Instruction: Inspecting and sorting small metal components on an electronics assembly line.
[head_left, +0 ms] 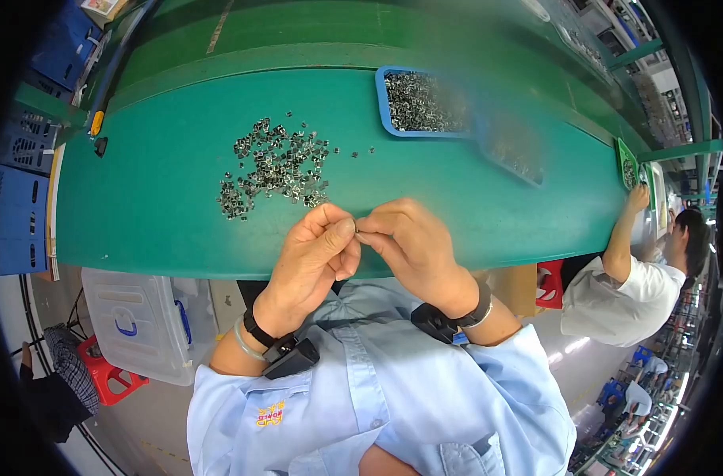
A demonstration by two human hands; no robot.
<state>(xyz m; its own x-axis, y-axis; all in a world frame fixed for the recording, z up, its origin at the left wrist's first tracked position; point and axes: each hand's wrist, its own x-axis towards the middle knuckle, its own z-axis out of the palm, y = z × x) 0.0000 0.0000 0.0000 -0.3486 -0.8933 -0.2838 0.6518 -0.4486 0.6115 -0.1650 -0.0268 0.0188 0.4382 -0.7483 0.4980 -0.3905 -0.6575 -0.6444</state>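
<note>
My left hand [319,247] and my right hand [410,241] meet fingertip to fingertip above the near edge of the green table [171,198]. Both are closed in a pinch on one tiny dark part [357,228], mostly covered by the fingers, so its kind cannot be made out. Just beyond my left hand lies a loose pile of small black and silver metal parts [278,163], with a few strays to its right. Farther back, right of the pile, a blue tray [384,101] is filled with similar small parts.
A blurred second tray [514,151] of parts adjoins the blue one. At the right a co-worker [627,297] reaches toward a green tray [625,163]. A clear plastic box [135,325] and a red stool [111,377] stand below the table at left. Blue crates [19,214] are stacked farther left.
</note>
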